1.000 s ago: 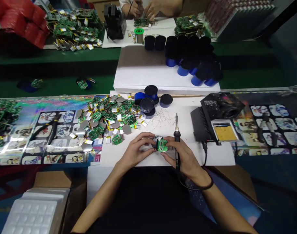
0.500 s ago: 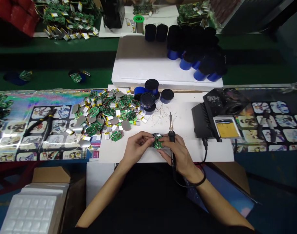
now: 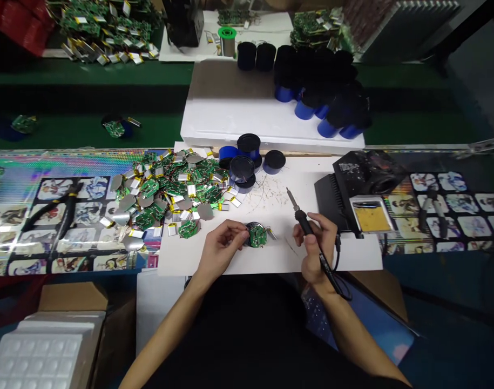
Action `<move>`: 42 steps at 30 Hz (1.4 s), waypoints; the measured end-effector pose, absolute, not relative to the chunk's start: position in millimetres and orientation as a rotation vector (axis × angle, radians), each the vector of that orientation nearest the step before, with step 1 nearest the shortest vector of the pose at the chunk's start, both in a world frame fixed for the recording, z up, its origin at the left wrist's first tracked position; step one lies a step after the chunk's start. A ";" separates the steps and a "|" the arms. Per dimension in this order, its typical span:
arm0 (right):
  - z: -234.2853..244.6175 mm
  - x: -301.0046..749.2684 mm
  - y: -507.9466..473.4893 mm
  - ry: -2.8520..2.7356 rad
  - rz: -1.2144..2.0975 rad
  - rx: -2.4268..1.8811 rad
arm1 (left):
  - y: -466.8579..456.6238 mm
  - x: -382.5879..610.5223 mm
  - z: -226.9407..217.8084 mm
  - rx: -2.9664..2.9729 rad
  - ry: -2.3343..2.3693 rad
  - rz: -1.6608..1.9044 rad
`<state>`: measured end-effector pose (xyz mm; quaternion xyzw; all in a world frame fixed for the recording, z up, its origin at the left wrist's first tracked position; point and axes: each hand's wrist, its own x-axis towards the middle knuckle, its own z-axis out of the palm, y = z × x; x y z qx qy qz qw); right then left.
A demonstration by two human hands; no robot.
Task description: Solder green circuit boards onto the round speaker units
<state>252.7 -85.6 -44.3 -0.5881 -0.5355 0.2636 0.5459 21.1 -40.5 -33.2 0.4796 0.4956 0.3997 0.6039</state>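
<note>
My right hand [image 3: 317, 246] is wrapped round the handle of a soldering iron [image 3: 307, 224], its metal tip pointing up and to the left over the white board. Close to my left hand [image 3: 223, 246] lies a green circuit board [image 3: 258, 236] on a round black housing [image 3: 254, 223]. Thumb and forefinger of that hand are pinched together at the housing's left edge; whatever is between them is too small to make out. A small silver part with wires [image 3: 272, 234] sticks out to the board's right.
Left of the hands is a heap of circuit boards with small batteries [image 3: 182, 186]. Black-and-blue round housings [image 3: 242, 168] stand behind. At right is a black soldering station [image 3: 331, 202] with a yellow sponge [image 3: 369, 218]. Pliers [image 3: 68, 208] lie at far left.
My right hand has moved right, away from the circuit board, and the soldering iron now tilts left. My left hand stays at the housing's edge. The view has shifted slightly.
</note>
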 end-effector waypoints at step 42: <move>-15.8 205.9 -66.1 -1.525 0.679 -1.324 | -36.0 18.0 -17.3 1.402 1.083 0.898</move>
